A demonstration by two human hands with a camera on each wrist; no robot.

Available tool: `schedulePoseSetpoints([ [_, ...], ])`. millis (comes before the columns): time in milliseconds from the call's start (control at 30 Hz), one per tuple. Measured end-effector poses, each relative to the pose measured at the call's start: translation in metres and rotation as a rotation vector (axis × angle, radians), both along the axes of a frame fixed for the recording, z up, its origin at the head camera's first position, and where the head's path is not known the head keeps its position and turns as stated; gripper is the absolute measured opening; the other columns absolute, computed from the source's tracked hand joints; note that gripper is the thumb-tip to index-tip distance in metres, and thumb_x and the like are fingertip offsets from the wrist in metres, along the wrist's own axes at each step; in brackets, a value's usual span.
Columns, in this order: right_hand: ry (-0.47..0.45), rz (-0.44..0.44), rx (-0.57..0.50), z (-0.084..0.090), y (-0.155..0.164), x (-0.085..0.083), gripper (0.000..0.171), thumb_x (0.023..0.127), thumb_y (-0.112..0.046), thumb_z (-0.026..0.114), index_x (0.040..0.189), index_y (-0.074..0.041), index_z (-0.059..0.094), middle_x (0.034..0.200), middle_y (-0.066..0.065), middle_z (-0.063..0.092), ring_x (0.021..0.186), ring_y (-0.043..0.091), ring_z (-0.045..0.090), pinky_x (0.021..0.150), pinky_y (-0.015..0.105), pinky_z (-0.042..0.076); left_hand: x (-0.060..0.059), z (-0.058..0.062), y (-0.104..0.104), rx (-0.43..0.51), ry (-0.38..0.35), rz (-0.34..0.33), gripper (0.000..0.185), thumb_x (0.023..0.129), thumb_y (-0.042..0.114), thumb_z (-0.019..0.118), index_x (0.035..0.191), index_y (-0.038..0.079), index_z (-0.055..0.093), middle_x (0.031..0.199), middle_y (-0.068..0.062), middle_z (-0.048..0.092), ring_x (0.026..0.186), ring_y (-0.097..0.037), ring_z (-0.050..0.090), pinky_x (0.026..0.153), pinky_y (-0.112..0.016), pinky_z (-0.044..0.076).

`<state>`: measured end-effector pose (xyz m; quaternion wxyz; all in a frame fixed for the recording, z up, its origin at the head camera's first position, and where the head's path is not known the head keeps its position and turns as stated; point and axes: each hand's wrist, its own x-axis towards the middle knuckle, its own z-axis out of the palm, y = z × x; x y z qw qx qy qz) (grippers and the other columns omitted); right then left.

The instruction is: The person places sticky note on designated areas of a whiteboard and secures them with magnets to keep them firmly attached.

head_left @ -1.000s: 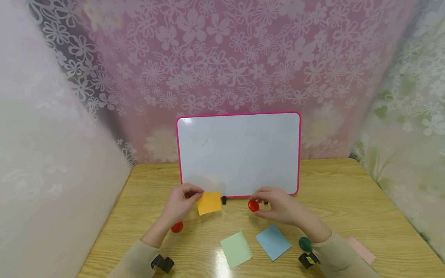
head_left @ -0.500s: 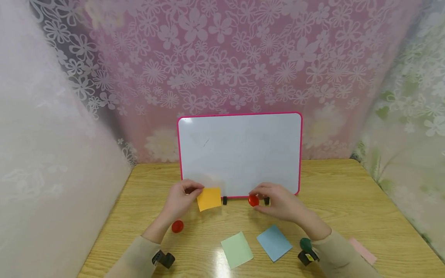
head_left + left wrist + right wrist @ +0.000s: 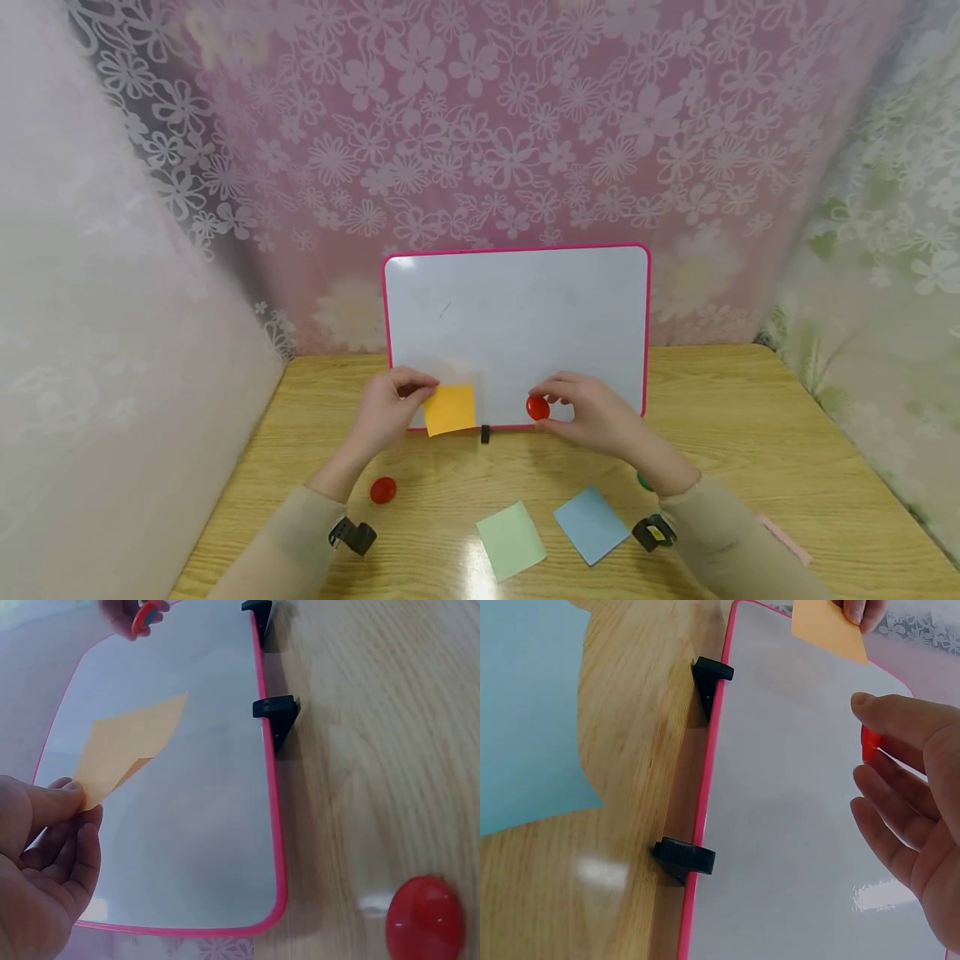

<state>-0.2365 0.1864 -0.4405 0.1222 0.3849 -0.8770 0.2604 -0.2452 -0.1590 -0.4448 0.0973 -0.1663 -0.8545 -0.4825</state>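
Note:
My left hand (image 3: pixel 387 410) pinches an orange sticky note (image 3: pixel 450 409) by its upper left corner, between thumb and fingers. In the left wrist view the note (image 3: pixel 133 744) hangs in front of the whiteboard (image 3: pixel 202 817), its free edge bent. Thumb and fingers of my right hand (image 3: pixel 588 412) hold a round red magnet (image 3: pixel 537 407) by its rim, before the lower right part of the board. Most of this magnet (image 3: pixel 870 742) is hidden by the thumb in the right wrist view. The pink-framed whiteboard (image 3: pixel 517 333) leans upright at the back of the table.
Black feet (image 3: pixel 684 856) prop the board's lower edge. A second red magnet (image 3: pixel 382 490) lies by the left forearm. Green (image 3: pixel 512 540) and blue (image 3: pixel 592 525) sticky notes lie in front. A pink note (image 3: pixel 783 540) and a green magnet (image 3: pixel 645 481) are partly hidden by the right arm.
Both hands have risen from the board's lower edge to in front of its surface, carrying the orange note and the red magnet. The right hand has also shifted slightly left.

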Motion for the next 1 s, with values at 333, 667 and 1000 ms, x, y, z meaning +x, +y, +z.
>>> schedulePoseSetpoints([
  [333,0.073,-0.016,-0.092,0.009,-0.012,-0.011,0.041,0.084,-0.014,0.094,0.12,-0.007,0.077,0.113,0.0,0.073,0.094,0.018,0.069,0.079,0.039,0.063,-0.013,0.013,0.0,-0.004,0.027,0.024,0.013,0.099,0.002,0.076,0.107,0.007,0.084,0.104,-0.004,0.079,0.089,-0.019,0.072,0.077,-0.03,0.061],
  [667,0.092,-0.014,-0.082,0.014,-0.019,-0.018,0.041,0.084,-0.016,0.095,0.12,-0.008,0.077,0.114,0.001,0.074,0.095,0.018,0.07,0.08,0.034,0.063,-0.019,0.02,0.002,-0.041,0.049,0.056,0.012,0.099,0.004,0.077,0.107,0.01,0.084,0.102,-0.001,0.078,0.087,-0.018,0.069,0.076,-0.031,0.059],
  [1000,0.095,-0.011,-0.113,0.021,-0.029,-0.032,0.046,0.082,-0.009,0.095,0.123,-0.004,0.075,0.114,0.006,0.073,0.095,0.028,0.072,0.08,0.039,0.064,-0.027,0.027,0.004,-0.072,0.078,0.051,0.012,0.1,0.004,0.076,0.108,0.008,0.083,0.104,-0.003,0.078,0.087,-0.018,0.068,0.077,-0.033,0.059],
])
